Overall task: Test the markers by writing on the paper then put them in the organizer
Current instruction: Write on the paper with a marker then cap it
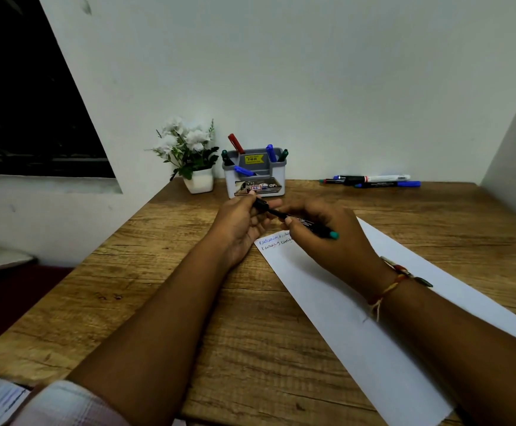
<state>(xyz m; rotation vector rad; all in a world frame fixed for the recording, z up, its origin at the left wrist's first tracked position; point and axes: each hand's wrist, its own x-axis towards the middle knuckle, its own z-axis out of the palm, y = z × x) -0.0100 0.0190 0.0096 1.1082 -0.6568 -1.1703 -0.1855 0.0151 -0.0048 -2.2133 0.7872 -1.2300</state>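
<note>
**Both hands on one marker, just in front of the organizer**

L hand (241, 222) & R hand (327, 241) meet low over the wooden surface (158, 272). R hand's fingers are curled round the barrel of a black marker with a teal end (315, 228), and the teal end sticks out back-right past the knuckles. L hand, palm turned up, pinches the marker's black cap (261, 205) betw. thumb & fingertips. Cap and barrel sit in one line w/ a thinner bit showing betw. them. Can't tell if the cap is seated or just off.

Under the hands lies a long white sheet of paper (312, 302), slanted on the surface and running to the near right. Two short lines of handwriting (273, 241) sit in its far corner, partly hidden by R hand and too small to read.

A grey-and-white plastic organizer (255, 179) stands at the back by the wall, w/ a yellow sticker inside & a label on its front. It holds a red marker (236, 143), blue markers (270, 152) & green-capped markers (283, 155), all leaning.

Back right, well apart from the organizer, a bunch of loose markers (370, 180) lies flat on the surface. Just left of the organizer is a white pot of white flowers (198, 179). There's a thread bracelet (389, 287) on the R wrist.
</note>
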